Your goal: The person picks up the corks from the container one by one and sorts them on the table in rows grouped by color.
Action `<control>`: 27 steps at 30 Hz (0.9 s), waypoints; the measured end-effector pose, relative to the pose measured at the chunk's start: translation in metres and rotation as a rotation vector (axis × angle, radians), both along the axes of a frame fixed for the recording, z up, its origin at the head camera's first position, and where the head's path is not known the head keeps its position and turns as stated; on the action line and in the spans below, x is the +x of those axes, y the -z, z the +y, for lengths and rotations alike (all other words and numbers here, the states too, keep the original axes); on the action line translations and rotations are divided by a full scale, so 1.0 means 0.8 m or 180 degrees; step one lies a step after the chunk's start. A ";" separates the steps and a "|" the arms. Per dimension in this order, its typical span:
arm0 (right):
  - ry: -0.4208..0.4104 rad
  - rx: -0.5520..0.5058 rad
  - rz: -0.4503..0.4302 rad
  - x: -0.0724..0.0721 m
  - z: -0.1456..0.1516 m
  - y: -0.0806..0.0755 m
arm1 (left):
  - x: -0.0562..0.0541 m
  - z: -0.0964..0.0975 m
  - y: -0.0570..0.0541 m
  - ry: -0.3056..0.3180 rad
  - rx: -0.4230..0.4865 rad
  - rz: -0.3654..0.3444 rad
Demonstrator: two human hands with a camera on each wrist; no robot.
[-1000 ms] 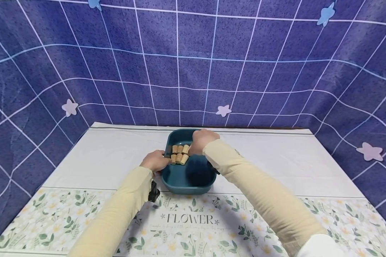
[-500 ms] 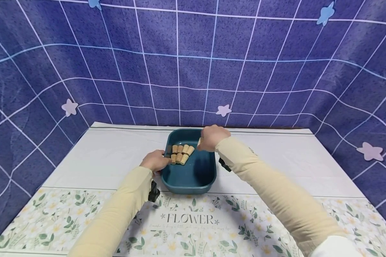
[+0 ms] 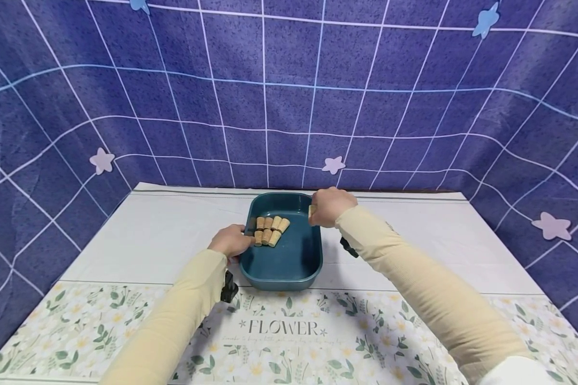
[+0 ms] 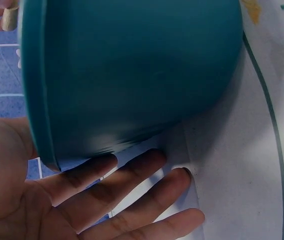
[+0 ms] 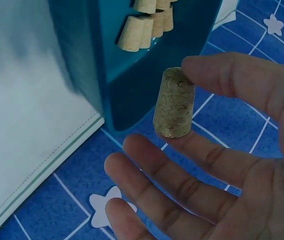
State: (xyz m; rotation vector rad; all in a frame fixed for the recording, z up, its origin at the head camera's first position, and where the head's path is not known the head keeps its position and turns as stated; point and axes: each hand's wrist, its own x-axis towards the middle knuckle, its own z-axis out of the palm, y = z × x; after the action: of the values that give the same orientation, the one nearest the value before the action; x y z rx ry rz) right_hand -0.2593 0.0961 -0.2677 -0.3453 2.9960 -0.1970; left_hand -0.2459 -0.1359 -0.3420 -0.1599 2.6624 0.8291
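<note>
My left hand [image 3: 231, 240] grips the left rim of a dark teal rectangular tub [image 3: 281, 280], thumb over the inside edge. In the left wrist view its fingers [image 4: 131, 185] lie along the outer wall. My right hand [image 3: 334, 207] is above the tub's far right corner. Between thumb and index finger it pinches a tapered cork stopper [image 5: 175, 103], best seen in the right wrist view; the other fingers are spread. Several more cork stoppers [image 3: 267, 237] lie in two rows in the left half of the tub, beside the left thumb.
The tub stands on a white table cover [image 3: 188, 214] with a flowered front band [image 3: 289, 353] reading FLOWER. A blue grid-patterned cloth [image 3: 289, 107] with star shapes hangs behind and on both sides.
My right hand has moved right, from over the cork rows to the tub's right edge, with a cork stopper in its fingers. The left hand keeps its place on the rim.
</note>
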 end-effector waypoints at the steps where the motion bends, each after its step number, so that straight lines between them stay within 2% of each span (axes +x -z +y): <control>1: 0.0011 -0.0007 0.0003 -0.001 0.002 0.000 | 0.000 0.000 0.000 -0.0003 -0.0004 0.0000; 12: 0.0000 -0.0086 0.0048 -0.005 0.025 0.005 | -0.001 -0.001 0.001 -0.0004 0.0005 0.0012; 27: 0.0064 -0.0116 -0.0025 -0.021 0.045 0.032 | 0.001 0.000 0.003 -0.0056 0.0041 0.0068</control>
State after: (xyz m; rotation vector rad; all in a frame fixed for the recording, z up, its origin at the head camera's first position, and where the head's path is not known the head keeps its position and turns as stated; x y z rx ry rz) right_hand -0.2758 0.1317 -0.2935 -0.3173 2.9925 -0.2546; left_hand -0.2454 -0.1360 -0.3448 -0.1724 2.6788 0.8579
